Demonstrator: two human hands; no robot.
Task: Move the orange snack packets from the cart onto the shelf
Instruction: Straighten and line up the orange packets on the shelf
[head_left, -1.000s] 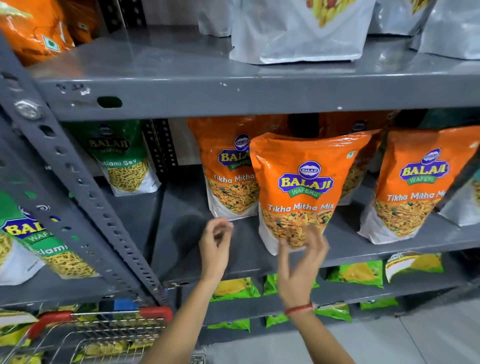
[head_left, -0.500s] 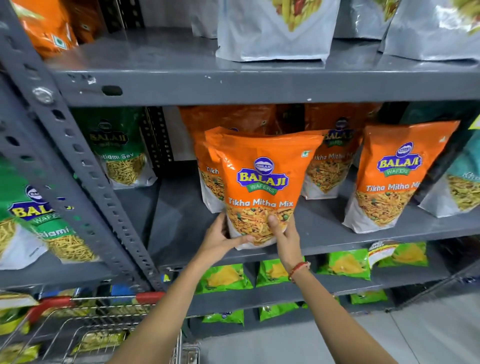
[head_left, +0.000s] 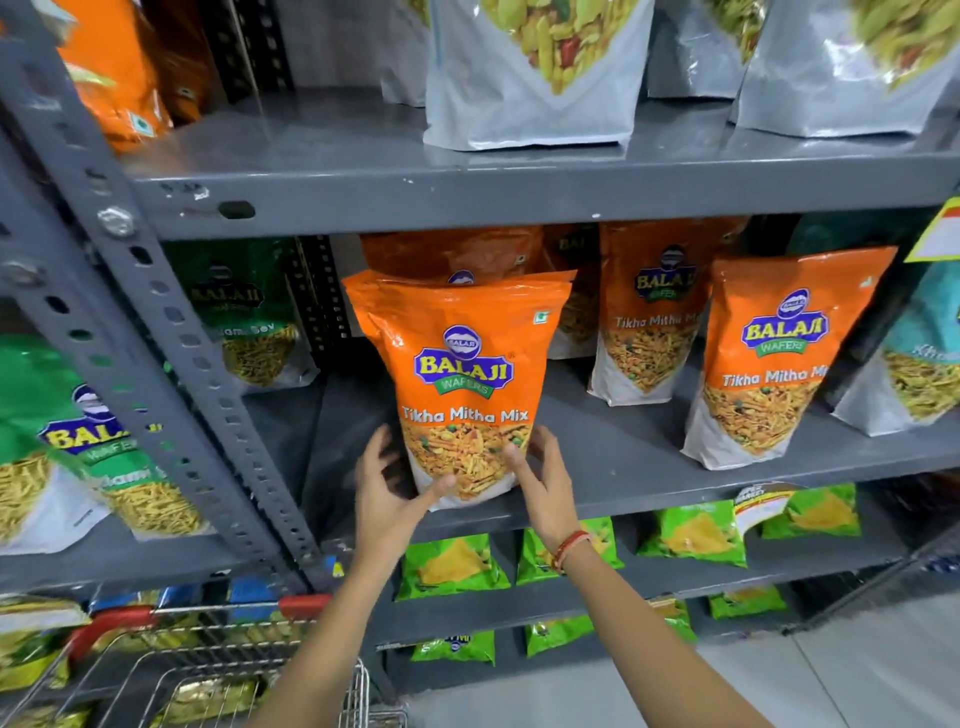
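Observation:
An orange Tikha Mitha Mix packet (head_left: 462, 364) stands upright near the front of the grey middle shelf (head_left: 623, 467). My left hand (head_left: 387, 491) grips its lower left corner, thumb on the front. My right hand (head_left: 543, 478) grips its lower right corner, and a red thread band is on that wrist. Another orange packet (head_left: 452, 254) stands right behind it. Two more orange packets (head_left: 649, 312) (head_left: 774, 353) stand to the right on the same shelf. The wire cart (head_left: 208, 670) with a red handle is at the lower left, holding yellowish packets.
A perforated grey upright (head_left: 171, 332) slants down the left side. Green sev packets (head_left: 244, 312) stand left of the orange ones, with bare shelf between. Silver pouches (head_left: 535, 67) fill the upper shelf. Small green packets (head_left: 452, 566) lie on the lower shelves.
My hands, free one second ago, closed on the base of the front orange packet. They slid it left until it stood directly in front of the rear orange packet.

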